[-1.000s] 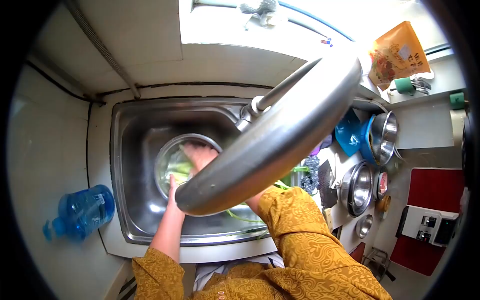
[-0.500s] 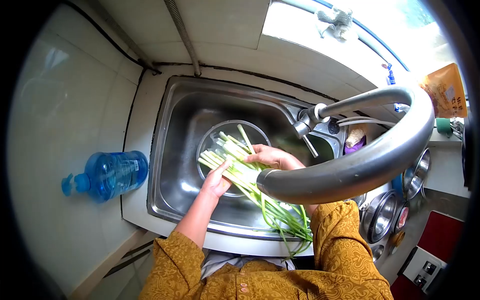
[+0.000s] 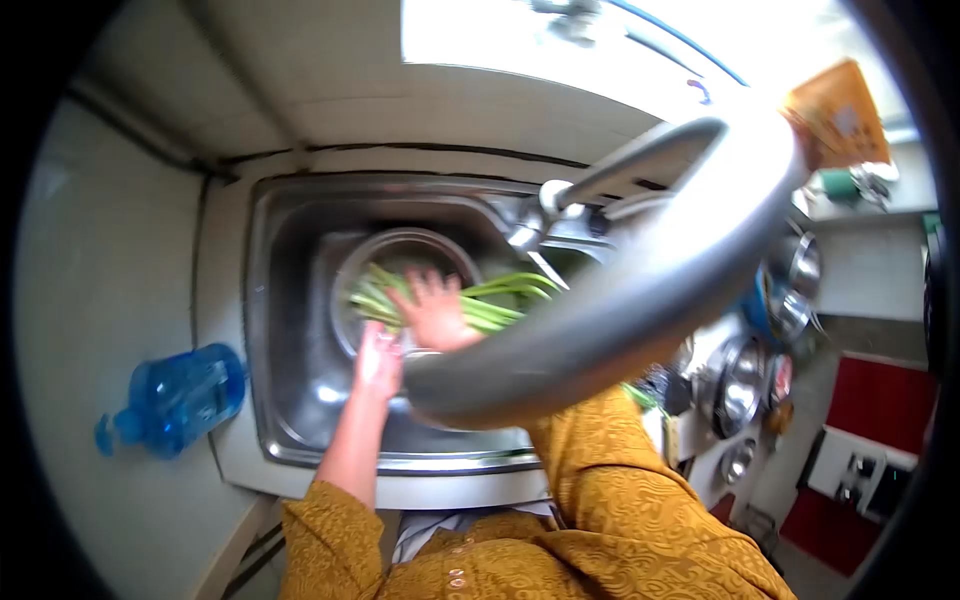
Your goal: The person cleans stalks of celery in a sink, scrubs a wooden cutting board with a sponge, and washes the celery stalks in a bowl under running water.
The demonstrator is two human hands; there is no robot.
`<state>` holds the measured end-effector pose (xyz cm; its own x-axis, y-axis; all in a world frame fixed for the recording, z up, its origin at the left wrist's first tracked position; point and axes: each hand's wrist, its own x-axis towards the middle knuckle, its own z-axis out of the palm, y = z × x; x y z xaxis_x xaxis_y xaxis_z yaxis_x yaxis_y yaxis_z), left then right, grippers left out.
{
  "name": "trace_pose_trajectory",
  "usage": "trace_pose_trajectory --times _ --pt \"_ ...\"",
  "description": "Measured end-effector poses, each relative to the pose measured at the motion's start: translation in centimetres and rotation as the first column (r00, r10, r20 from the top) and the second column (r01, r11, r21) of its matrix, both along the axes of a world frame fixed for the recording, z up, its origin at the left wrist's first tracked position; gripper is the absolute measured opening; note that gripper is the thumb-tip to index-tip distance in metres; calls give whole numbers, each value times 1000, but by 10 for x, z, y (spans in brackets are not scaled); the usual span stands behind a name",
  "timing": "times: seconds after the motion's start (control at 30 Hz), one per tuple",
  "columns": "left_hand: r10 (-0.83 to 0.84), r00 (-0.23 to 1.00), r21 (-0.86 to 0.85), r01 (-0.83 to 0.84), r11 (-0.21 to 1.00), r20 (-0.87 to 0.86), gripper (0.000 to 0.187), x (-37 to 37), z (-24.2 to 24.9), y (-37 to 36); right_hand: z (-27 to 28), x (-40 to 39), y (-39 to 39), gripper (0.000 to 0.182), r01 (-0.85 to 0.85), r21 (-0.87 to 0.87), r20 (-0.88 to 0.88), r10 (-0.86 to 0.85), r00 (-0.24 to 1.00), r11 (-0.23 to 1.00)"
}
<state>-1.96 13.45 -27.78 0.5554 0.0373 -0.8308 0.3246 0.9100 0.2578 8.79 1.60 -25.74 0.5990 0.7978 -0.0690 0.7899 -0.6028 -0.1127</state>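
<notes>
A bunch of green onions [image 3: 490,313] lies in a round bowl-like basin [image 3: 372,247] inside the steel sink [image 3: 300,400]. Its pale ends point left and its green tops run right, partly hidden behind the faucet. My right hand [image 3: 437,312] rests flat on the stalks with its fingers spread. Close by the pale ends is my left hand [image 3: 378,362], touching or nearly touching them. Motion blur hides how its fingers are placed. The thick curved faucet [image 3: 600,310] arches over my right forearm, its mouth close to both hands.
A blue bottle [image 3: 185,400] lies on the counter left of the sink. Metal bowls [image 3: 742,385] stand to the right, with an orange packet [image 3: 838,115] farther back. A faucet handle [image 3: 530,232] sits at the sink's rear right.
My right hand has gone from gripping the green onions to lying spread on them. The stalks now lie more crosswise in the sink. The whole view has shifted and blurred.
</notes>
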Motion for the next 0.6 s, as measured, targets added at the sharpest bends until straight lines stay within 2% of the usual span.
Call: trace_pose_trajectory --times 0.03,0.1,0.13,0.17,0.23,0.27,0.3,0.33,0.37,0.4,0.43,0.5,0.57,0.6 --pt "-2 996 -38 5 999 85 61 12 35 3 2 -12 3 57 -105 -49 -69 102 992 993" --pt "107 984 -270 -65 961 145 59 -1 -8 9 28 -24 8 55 -335 -83 -232 309 922 938" --pt "156 975 -382 -86 920 157 59 -8 -28 12 46 -4 -3 51 -432 -86 -414 362 835 898" --pt "6 999 -80 -9 997 -36 60 1 10 3 21 9 -5 54 -469 -164 -334 399 854 868" --pt "71 983 -121 -51 991 167 61 -11 -16 7 27 22 -11 58 -196 -41 -263 179 948 980" --pt "74 979 -94 -57 994 188 60 -6 -14 3 -26 5 2 61 -138 36 -162 142 977 990" --pt "75 974 -63 -63 996 213 59 -4 -15 3 50 -5 12 62 -176 -354 -334 52 941 918" --pt "42 959 -8 -42 999 279 59 -8 -49 10 28 -21 10 61 -250 -209 -287 185 940 945" --pt "68 988 -157 -46 987 136 60 3 3 1 7 -32 7 61 -328 -69 -219 306 926 942" --pt "31 996 -130 -20 991 84 59 -2 2 0 10 -20 -2 58 -399 18 -308 385 870 917" --pt "-1 1000 -101 5 995 30 58 -10 3 -1 44 1 -10 57 -442 -73 -387 383 839 894" --pt "-8 1000 -50 9 999 16 54 -10 9 -4 13 9 -12 55 -185 -26 -232 174 957 982" --pt "152 988 2 -152 988 32 55 -3 24 -13 32 -8 1 56 -46 -178 -230 4 973 983" --pt "92 991 28 -95 995 95 55 -3 26 -15 49 -13 6 57 -100 -187 -336 32 941 977"
